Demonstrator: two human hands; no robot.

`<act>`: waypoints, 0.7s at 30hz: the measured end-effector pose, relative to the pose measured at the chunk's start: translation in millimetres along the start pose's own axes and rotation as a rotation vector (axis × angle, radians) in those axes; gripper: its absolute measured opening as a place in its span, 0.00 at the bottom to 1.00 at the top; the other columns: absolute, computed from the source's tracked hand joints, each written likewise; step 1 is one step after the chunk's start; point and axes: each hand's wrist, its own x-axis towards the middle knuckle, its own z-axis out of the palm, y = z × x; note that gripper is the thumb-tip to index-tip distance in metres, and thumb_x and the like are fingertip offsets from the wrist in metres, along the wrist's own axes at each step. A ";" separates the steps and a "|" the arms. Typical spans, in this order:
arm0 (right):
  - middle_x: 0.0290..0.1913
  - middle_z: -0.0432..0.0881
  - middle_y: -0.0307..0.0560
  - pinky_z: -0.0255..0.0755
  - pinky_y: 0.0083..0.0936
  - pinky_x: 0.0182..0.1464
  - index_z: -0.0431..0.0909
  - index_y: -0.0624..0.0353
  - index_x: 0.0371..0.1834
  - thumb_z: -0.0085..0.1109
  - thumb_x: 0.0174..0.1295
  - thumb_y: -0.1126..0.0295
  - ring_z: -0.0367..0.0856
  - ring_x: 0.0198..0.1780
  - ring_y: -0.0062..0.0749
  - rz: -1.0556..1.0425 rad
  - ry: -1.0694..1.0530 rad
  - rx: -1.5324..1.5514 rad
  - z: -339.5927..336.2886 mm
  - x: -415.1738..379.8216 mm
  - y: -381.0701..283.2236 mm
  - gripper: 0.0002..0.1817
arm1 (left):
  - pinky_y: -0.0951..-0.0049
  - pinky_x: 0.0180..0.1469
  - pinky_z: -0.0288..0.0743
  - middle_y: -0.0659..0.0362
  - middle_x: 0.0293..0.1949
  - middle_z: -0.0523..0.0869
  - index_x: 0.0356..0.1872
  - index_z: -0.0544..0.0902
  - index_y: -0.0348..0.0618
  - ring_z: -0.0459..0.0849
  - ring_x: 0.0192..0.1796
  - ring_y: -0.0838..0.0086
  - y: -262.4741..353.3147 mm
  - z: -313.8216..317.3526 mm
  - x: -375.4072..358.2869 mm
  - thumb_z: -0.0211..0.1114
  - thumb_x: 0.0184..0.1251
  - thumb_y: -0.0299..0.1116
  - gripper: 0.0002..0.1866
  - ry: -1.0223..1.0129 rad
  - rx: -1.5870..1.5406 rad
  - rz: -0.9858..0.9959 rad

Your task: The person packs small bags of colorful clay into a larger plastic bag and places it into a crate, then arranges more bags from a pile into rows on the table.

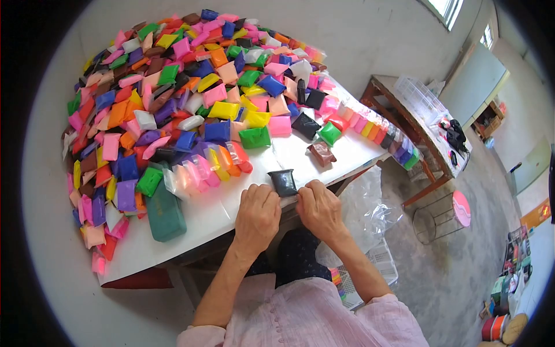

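A small, shiny black packet sits between my two hands at the table's front edge. My right hand is closed, its thumb and fingers pinching the packet's lower right corner. My left hand is curled shut against the lower left corner; its fingertips are hidden beneath the knuckles. A brown packet lies beyond my right hand. Left of my hands, a fanned row of clear-wrapped pink, yellow and orange packets rests next to a dark green box.
A large heap of colored packets covers the white table. At the right, a row of packets runs along the edge. Clear plastic bags hang over a white basket. A stool and second table stand farther right.
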 end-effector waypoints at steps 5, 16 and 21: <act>0.35 0.72 0.48 0.74 0.34 0.34 0.73 0.60 0.35 0.62 0.50 0.77 0.78 0.36 0.42 0.141 -0.041 -0.001 -1.4 -3.8 -1.0 0.10 | 0.60 0.45 0.68 0.52 0.36 0.73 0.31 0.75 0.40 0.74 0.41 0.58 0.2 2.0 -0.8 0.64 0.54 0.24 0.06 0.012 0.054 0.034; 0.30 0.85 0.55 0.77 0.40 0.39 0.77 0.67 0.53 0.73 0.53 0.44 0.87 0.35 0.47 0.726 -0.381 0.377 -22.1 57.2 -19.4 0.37 | 0.63 0.43 0.73 0.48 0.42 0.79 0.39 0.80 0.32 0.78 0.42 0.60 -2.6 3.4 -13.2 0.62 0.51 0.25 0.12 0.020 0.223 0.173; 0.30 0.87 0.55 0.78 0.36 0.39 0.81 0.67 0.50 0.74 0.52 0.48 0.88 0.34 0.44 0.670 -0.457 0.299 -17.4 62.7 -13.0 0.34 | 0.64 0.43 0.75 0.46 0.44 0.80 0.41 0.81 0.28 0.78 0.42 0.60 -3.8 -0.2 -13.4 0.62 0.52 0.24 0.14 0.036 0.274 0.241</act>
